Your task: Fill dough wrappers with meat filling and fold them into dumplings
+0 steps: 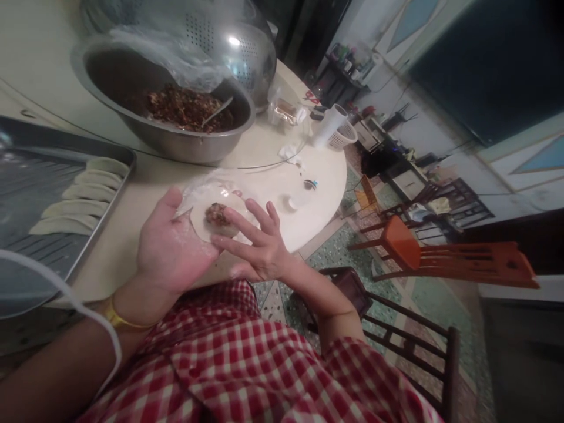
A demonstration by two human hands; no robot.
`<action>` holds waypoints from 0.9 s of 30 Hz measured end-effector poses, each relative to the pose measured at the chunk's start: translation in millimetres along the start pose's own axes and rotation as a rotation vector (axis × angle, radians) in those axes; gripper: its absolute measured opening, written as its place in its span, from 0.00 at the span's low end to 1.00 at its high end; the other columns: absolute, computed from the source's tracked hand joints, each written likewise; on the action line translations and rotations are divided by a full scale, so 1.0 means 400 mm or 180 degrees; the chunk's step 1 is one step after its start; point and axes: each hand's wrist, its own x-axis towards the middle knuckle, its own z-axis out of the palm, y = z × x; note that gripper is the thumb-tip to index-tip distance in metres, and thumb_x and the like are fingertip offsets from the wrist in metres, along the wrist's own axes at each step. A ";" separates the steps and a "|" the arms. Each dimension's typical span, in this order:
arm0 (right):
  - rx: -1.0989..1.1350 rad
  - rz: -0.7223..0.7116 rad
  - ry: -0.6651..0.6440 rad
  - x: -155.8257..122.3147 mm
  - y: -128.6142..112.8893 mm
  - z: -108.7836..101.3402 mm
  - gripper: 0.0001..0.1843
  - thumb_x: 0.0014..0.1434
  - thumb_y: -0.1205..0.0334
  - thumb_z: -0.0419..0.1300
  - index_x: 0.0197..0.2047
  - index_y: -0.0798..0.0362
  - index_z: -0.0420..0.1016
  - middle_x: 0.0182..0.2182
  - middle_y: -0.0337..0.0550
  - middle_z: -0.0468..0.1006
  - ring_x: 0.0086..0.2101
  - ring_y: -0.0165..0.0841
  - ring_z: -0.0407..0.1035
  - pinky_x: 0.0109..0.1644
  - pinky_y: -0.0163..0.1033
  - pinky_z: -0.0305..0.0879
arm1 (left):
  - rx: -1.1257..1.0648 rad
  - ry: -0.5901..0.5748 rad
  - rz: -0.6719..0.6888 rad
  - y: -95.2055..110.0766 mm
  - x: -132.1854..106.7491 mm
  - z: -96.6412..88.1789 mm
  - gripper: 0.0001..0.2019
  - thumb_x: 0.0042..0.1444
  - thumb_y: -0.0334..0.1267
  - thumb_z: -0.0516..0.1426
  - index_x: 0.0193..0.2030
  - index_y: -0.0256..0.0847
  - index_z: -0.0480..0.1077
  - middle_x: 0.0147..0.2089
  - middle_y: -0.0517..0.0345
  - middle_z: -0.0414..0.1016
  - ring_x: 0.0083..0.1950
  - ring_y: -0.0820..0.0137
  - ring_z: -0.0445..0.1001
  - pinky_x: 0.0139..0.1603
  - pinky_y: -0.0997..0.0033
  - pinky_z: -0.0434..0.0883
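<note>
My left hand (170,247) lies palm up over the table edge and cradles a round dumpling wrapper (200,226) with a lump of dark filling (217,214) on it. My right hand (259,247) hovers beside it with fingers spread, and its fingertips touch the wrapper's near edge by the filling. A big steel bowl (110,59) of chopped filling stands behind, with a spoon (217,111) stuck in it. Several folded dumplings (81,192) lie in a row on a metal tray (39,252) at the left.
A steel colander (247,53) stands behind the bowl. On the round cream table (308,217) are a clear plastic sheet (207,182), a small packet (286,110), a white cup (328,124) and a small basket (343,136). Wooden chairs (440,258) stand on the patterned floor to the right.
</note>
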 end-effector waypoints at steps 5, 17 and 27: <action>0.0138 0.0027 -0.0397 0.013 -0.011 0.002 0.33 0.60 0.27 0.50 0.58 0.36 0.74 0.66 0.33 0.69 0.75 0.41 0.35 0.77 0.55 0.16 | -0.0099 0.0184 -0.0156 -0.009 -0.002 0.003 0.31 0.71 0.51 0.41 0.71 0.32 0.57 0.37 0.52 0.84 0.34 0.64 0.82 0.33 0.67 0.78; -0.0532 0.2410 -0.0003 -0.124 0.245 -0.090 0.34 0.70 0.40 0.36 0.55 0.45 0.79 0.72 0.42 0.58 0.74 0.49 0.35 0.74 0.69 0.37 | -0.0040 0.0742 0.0086 -0.008 0.012 0.038 0.30 0.69 0.51 0.41 0.66 0.35 0.66 0.56 0.47 0.81 0.61 0.55 0.76 0.66 0.47 0.70; -0.0542 0.3062 -0.1152 -0.209 0.374 -0.049 0.34 0.72 0.42 0.35 0.51 0.41 0.81 0.73 0.38 0.57 0.74 0.49 0.39 0.73 0.71 0.38 | -0.0130 0.0509 0.0103 -0.036 0.032 0.015 0.24 0.69 0.47 0.45 0.68 0.48 0.65 0.60 0.57 0.79 0.69 0.57 0.68 0.69 0.46 0.65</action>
